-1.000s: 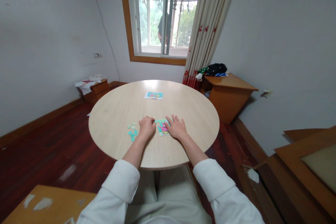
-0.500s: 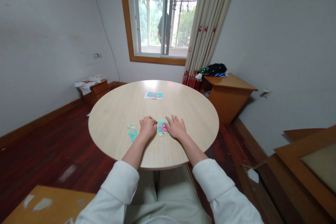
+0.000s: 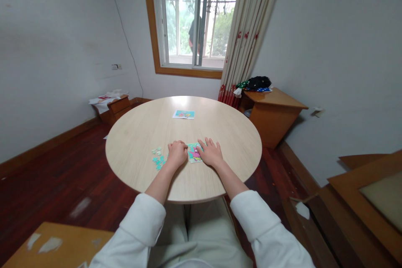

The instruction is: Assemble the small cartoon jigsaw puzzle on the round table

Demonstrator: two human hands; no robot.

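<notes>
A partly built colourful jigsaw puzzle lies on the round pale wood table in front of me. My left hand is curled closed at the puzzle's left edge; what it pinches, if anything, is hidden. My right hand lies flat with fingers spread on the puzzle's right side. Several loose teal puzzle pieces sit just left of my left hand. A small picture card lies farther back on the table.
A wooden cabinet with dark clothes stands at the back right by the curtain. A low drawer with papers sits on the floor at left. A person stands outside the window. Wooden furniture lies at lower right.
My left hand has shifted slightly right, closer against the puzzle's left edge. My right hand has stayed flat on the puzzle.
</notes>
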